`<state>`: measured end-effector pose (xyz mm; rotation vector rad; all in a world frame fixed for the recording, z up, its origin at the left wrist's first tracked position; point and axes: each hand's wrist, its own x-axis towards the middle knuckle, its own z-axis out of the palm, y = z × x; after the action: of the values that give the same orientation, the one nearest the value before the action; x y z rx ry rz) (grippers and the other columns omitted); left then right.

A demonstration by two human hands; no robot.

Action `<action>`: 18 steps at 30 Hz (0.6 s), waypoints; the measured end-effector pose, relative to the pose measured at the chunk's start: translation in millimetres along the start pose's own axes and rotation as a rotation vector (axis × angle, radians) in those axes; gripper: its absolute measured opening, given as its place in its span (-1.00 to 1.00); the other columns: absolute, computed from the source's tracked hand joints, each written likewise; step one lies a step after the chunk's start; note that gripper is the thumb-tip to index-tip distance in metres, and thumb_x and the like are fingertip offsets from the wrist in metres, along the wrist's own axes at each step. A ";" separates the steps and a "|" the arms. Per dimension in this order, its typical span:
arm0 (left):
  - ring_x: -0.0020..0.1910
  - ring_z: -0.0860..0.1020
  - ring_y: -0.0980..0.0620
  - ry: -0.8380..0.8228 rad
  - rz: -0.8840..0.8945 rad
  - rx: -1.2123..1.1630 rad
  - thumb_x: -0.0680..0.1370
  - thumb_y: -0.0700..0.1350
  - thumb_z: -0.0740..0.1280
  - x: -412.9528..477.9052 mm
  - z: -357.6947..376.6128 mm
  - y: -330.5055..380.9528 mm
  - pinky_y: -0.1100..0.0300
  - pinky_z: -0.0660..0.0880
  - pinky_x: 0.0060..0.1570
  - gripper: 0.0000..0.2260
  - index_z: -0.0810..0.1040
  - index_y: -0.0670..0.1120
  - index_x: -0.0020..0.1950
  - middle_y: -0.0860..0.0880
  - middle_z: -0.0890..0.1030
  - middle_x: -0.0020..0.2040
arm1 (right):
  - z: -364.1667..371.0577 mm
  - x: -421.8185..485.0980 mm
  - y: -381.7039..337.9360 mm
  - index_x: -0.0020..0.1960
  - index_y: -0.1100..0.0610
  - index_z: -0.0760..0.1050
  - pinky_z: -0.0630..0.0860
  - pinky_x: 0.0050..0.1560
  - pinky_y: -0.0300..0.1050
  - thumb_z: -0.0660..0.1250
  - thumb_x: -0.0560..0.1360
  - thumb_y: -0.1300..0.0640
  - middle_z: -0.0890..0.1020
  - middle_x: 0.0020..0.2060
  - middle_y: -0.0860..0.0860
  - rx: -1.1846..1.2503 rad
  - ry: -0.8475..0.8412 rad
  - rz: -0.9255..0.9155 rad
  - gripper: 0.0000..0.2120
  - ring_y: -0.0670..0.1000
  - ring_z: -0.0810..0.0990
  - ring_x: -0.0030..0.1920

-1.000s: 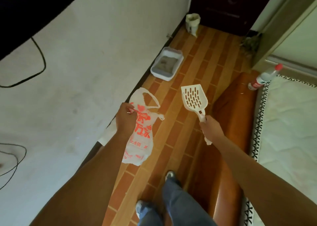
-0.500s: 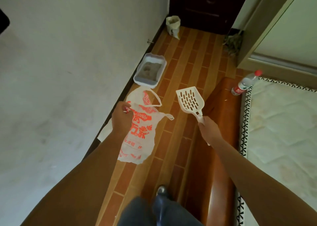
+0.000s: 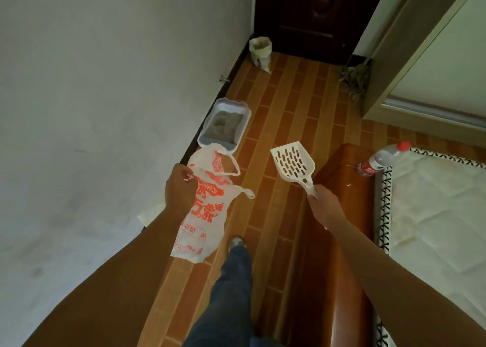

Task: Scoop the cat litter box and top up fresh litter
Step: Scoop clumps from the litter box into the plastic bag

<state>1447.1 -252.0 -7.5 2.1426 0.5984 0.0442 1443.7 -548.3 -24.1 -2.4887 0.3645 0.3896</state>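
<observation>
Pinching the top edge of a white plastic bag [image 3: 203, 215] with red print in the left hand [image 3: 180, 188], centre-left of the frame, fingers curled round the film, the bag hanging limp with its loop handles loose. Gripping the handle of a white slotted scoop [image 3: 292, 162] in the right hand [image 3: 324, 206], just right of centre, fingers wrapped tight, blade tilted up and away. Facing the litter box [image 3: 246, 117] on the floor [image 3: 289, 104], above the bag in the frame, against the white wall [image 3: 105, 83], grey litter inside (near rim partly hidden by the bag's top). Further up, beside the dark door [image 3: 315, 17], an open sack [image 3: 260, 53]. Along the right, a brown wooden bed frame [image 3: 342, 254] narrowing the tiled strip, with a red-capped bottle [image 3: 381, 159] lying at its far end beside the mattress [image 3: 434, 215]. At lower centre, a leg in jeans [image 3: 231, 288] and a shoe [image 3: 236, 241] on the tiles.
</observation>
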 end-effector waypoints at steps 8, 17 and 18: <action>-0.06 0.56 -0.10 -0.032 -0.072 0.032 0.57 -0.09 0.27 116.1 30.5 45.6 0.00 0.54 0.06 -0.84 0.36 -0.12 0.06 -0.11 0.54 0.01 | -22.2 115.4 -56.6 0.25 0.23 0.40 0.45 -0.17 -0.21 0.18 0.59 0.18 0.58 0.05 0.12 0.015 0.025 0.044 -0.74 -0.03 0.53 -0.15; -0.05 0.58 -0.14 -0.058 -0.067 0.003 0.57 -0.13 0.27 214.7 56.4 108.6 -0.08 0.56 0.05 -0.85 0.31 -0.10 0.03 -0.11 0.51 -0.03 | -58.3 220.1 -91.8 0.24 0.21 0.42 0.47 -0.13 -0.19 0.18 0.59 0.16 0.55 -0.06 0.06 0.059 0.061 0.093 -0.75 -0.03 0.52 -0.14; -0.05 0.57 -0.13 -0.055 -0.066 -0.001 0.57 -0.14 0.27 223.6 60.9 115.5 -0.07 0.55 0.06 -0.86 0.31 -0.11 0.03 -0.10 0.50 -0.04 | -62.2 232.1 -93.0 0.24 0.21 0.42 0.47 -0.11 -0.18 0.18 0.59 0.16 0.54 -0.07 0.04 0.059 0.062 0.089 -0.75 -0.03 0.52 -0.14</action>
<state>1705.7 -258.2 3.9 2.1148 0.6359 -0.0505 1701.0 -550.9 -10.1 -2.4373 0.5060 0.3334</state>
